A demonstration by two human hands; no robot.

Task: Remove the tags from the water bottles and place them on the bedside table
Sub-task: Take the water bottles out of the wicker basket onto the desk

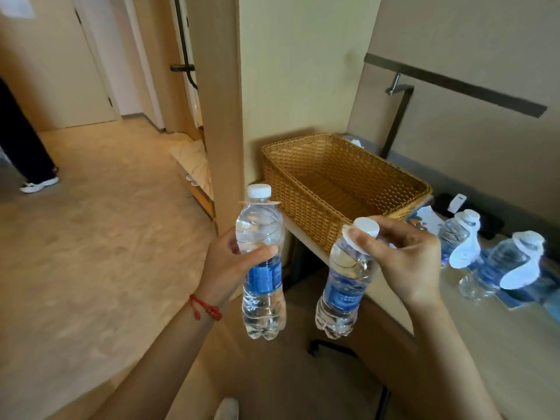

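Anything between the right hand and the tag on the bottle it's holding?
No. The right hand already pinches the tag at the neck of its bottle; nothing visible lies between them.

Single head-worn wide-angle view, looking forward and down from close above both hands, desk [500, 344] at right, floor [91, 237] at left

Wicker basket [345, 180], centre frame, on a desk [497, 344]. Dark lamp arm [397, 122] behind it. Bystander's white shoe [39, 185], left edge; possibly leaflets [424, 218] beside the basket.

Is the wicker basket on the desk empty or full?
Empty: the wicker basket shows its bare woven bottom, and nothing lies inside.
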